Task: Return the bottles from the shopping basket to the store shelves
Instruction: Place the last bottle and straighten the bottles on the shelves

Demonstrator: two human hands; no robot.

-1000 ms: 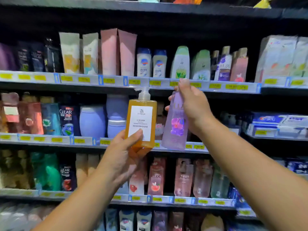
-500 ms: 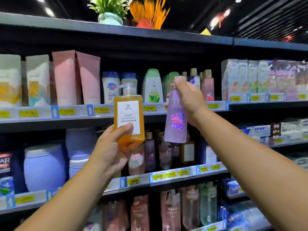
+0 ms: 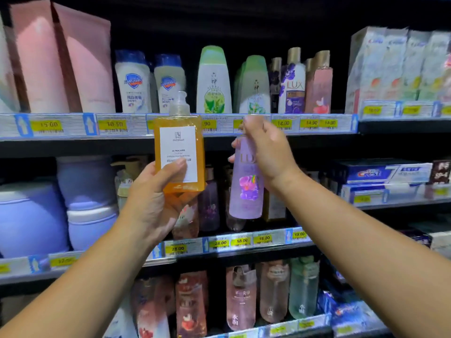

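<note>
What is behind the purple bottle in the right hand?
Behind the purple bottle, on the middle shelf, stand dark bottles; a clear bottle's base shows below. The purple bottle covers their labels.

pump bottle (image 3: 179, 152): amber-orange, plain white label, clear pump
Lux bottle (image 3: 247, 184): pale lilac with a purple orchid print
price tags (image 3: 113, 124): yellow
tubs (image 3: 31, 215): periwinkle blue

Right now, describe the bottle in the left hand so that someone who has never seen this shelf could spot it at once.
Find the top row of yellow price tags on the store shelving; just below it, in front of the shelves, two hands hold bottles up. The left hand grips a flat-sided clear orange bottle by its base. Unlike the slim lilac flower-printed bottle beside it, it has a pump top and a plain white label.
</note>
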